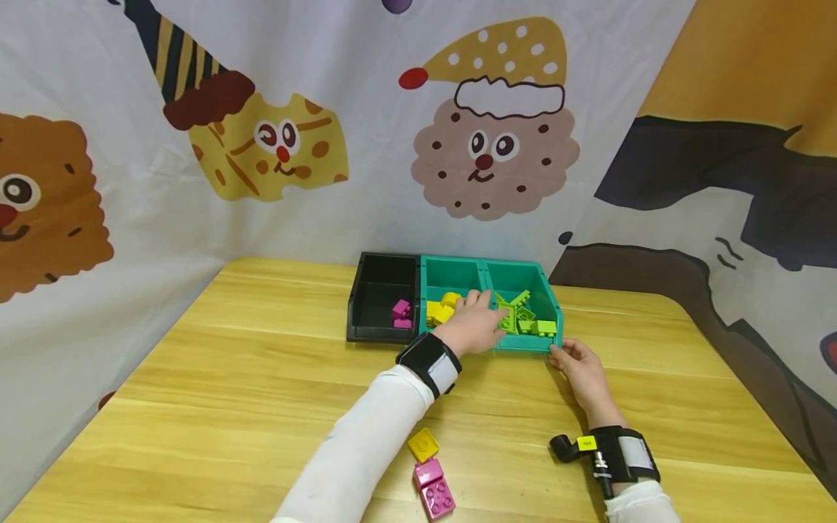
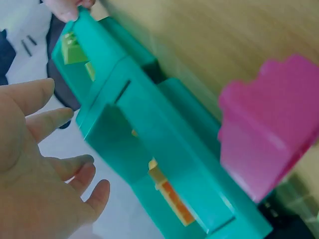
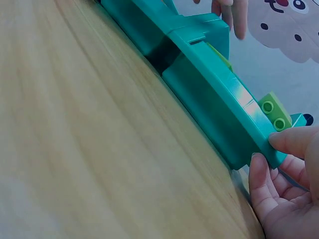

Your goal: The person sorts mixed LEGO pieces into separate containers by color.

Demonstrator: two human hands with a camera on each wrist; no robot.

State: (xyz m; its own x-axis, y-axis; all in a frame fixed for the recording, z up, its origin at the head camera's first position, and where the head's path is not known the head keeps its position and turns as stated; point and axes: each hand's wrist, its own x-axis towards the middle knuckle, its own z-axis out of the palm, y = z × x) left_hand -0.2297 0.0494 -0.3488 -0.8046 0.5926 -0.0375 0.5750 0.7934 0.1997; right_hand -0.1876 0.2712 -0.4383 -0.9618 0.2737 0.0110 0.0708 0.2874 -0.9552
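Observation:
Spread fingers of my left hand point(image 1: 472, 325) hover over the divider between the two compartments of a teal bin point(image 1: 454, 270); nothing shows between them. In the left wrist view the left hand point(image 2: 50, 164) has its fingers apart beside the bin. My right hand point(image 1: 582, 367) pinches the bin's front right corner, thumb point(image 3: 291, 141) on the rim and fingers curled against the wall. Yellow bricks point(image 1: 439, 314) lie in the left teal compartment, partly hidden by the left hand. Lime green bricks point(image 1: 526, 325) fill the right one.
A black bin point(image 1: 386, 270) with a few magenta bricks point(image 1: 402, 314) adjoins the teal bin on the left. Nearer on the wooden table point(image 1: 261, 407) lie a yellow brick point(image 1: 423, 444) and pink bricks point(image 1: 434, 490). A printed curtain point(image 1: 379, 181) hangs behind the table.

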